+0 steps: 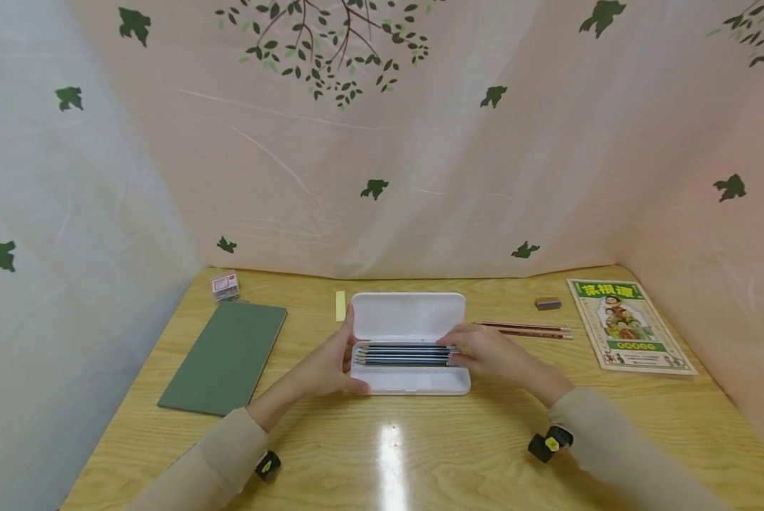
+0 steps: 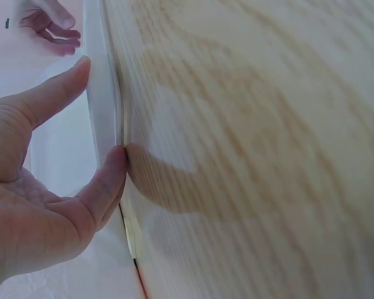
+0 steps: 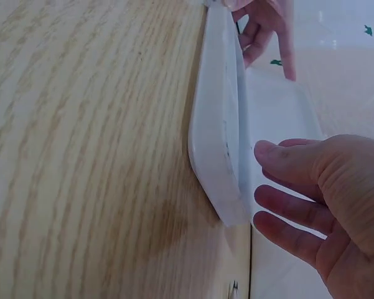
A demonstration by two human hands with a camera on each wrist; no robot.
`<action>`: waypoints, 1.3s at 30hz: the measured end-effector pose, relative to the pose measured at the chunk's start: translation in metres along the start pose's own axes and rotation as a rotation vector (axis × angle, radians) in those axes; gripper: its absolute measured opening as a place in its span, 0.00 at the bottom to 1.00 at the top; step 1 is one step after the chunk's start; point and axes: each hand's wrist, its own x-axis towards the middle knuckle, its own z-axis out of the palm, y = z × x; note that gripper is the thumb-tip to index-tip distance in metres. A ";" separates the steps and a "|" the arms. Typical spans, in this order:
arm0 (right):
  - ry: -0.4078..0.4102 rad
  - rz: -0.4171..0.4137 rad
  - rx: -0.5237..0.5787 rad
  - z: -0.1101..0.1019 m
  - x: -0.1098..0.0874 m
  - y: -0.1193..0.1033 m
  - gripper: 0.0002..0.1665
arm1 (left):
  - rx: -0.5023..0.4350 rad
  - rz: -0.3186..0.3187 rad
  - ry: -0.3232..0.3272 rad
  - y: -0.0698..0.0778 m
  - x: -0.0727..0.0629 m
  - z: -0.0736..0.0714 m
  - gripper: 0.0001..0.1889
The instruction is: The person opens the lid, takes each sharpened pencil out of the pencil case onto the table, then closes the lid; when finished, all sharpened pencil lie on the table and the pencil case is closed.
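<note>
A white pencil case [image 1: 413, 383] lies on the table with its lid [image 1: 408, 316] opened toward the back. Inside its tray several dark striped pencils [image 1: 403, 355] lie side by side, tips to the left. My left hand [image 1: 332, 363] holds the case by its left end, thumb at the front corner and fingers toward the lid. Over the right end of the pencils is my right hand [image 1: 493, 351], partly covering their ends. In the right wrist view, its loosely bent fingers [image 3: 292, 240] are beside the case wall [image 3: 213, 137], with nothing visible between them and the thumb.
Two reddish-brown pencils [image 1: 535, 331] lie right of the case, near an eraser [image 1: 547, 303] and an illustrated booklet [image 1: 630, 326]. At left are a green notebook [image 1: 228, 358] and a small clear box [image 1: 225, 287]. A yellow strip [image 1: 340, 306] lies behind my left hand.
</note>
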 end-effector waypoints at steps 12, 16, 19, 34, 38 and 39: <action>0.026 -0.071 -0.116 0.011 0.007 -0.004 0.15 | 0.008 -0.004 0.005 0.000 -0.001 0.002 0.75; 0.001 -0.054 -0.097 0.012 0.009 -0.006 0.15 | -0.003 0.003 0.003 -0.001 -0.003 0.002 0.74; -0.018 -0.049 -0.087 0.012 0.011 -0.007 0.15 | -0.016 0.010 -0.001 -0.001 -0.003 0.001 0.74; -0.053 0.013 -0.035 0.013 0.016 -0.007 0.16 | 0.004 0.002 -0.005 0.001 -0.001 0.000 0.74; -0.061 0.010 -0.070 0.014 0.017 -0.007 0.17 | 0.027 -0.005 0.003 0.001 0.000 0.000 0.74; -0.061 0.008 -0.081 0.014 0.018 -0.008 0.17 | 0.027 -0.004 0.003 0.001 0.000 0.001 0.74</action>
